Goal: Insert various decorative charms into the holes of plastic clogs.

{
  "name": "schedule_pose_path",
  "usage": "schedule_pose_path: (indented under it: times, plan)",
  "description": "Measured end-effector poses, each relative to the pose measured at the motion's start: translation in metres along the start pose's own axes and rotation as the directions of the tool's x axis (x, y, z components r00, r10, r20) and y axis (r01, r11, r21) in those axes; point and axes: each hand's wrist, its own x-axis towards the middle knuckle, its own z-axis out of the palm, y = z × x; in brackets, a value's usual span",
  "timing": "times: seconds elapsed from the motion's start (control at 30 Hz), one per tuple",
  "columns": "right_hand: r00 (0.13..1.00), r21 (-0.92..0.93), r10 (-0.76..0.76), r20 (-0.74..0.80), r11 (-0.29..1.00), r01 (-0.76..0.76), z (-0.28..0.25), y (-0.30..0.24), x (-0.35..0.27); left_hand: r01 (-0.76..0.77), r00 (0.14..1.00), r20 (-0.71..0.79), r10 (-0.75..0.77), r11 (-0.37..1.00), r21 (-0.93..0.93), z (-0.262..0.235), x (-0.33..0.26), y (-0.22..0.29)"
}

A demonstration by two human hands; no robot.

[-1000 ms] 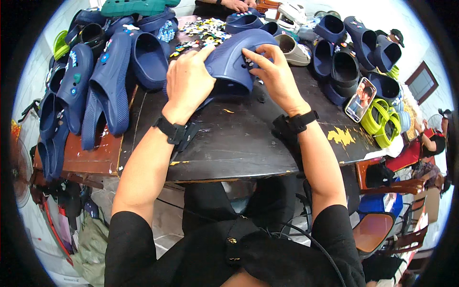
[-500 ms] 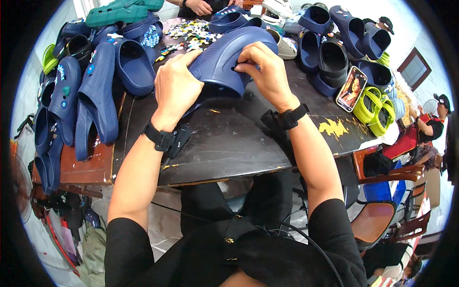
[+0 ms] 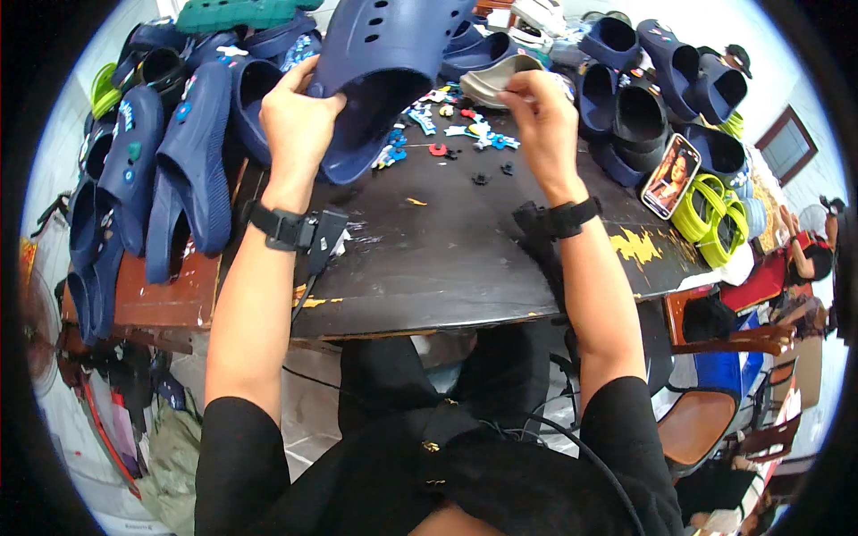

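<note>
My left hand [image 3: 299, 116] grips a navy blue clog [image 3: 384, 62] by its side and holds it lifted and tilted over the dark table [image 3: 447, 259], its opening facing me. My right hand [image 3: 541, 116] is off the clog and hovers above a scatter of small colourful shoe charms [image 3: 447, 134]. Its fingers are curled with the tips close together beside a grey clog [image 3: 500, 80]. Whether they pinch a charm is hidden. Both wrists wear black bands, and a small black device hangs from the left one.
Rows of navy clogs [image 3: 179, 170] lie along the left of the table, and more navy clogs [image 3: 635, 116] sit at the back right. A phone [image 3: 670, 174] and lime-green clogs [image 3: 715, 214] lie at the right edge. An orange chair [image 3: 697, 429] stands lower right.
My left hand has raised the navy clog up off the table. My right hand has let go of it and moved right, over the charms.
</note>
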Motion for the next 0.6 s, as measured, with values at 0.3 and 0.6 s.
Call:
schedule_pose_path:
  times: [0.3, 0.6]
  plan:
    - [0.841, -0.208, 0.392, 0.374, 0.919, -0.336, -0.009, 0.045, -0.015, -0.091, 0.994, -0.05, 0.098, 0.988, 0.126, 0.001, 0.002, -0.011]
    - [0.772, -0.334, 0.435, 0.462, 0.893, -0.303, -0.011, 0.067, -0.024, -0.098, 0.984, -0.137, 0.113, 0.989, 0.11, -0.005, 0.006, -0.01]
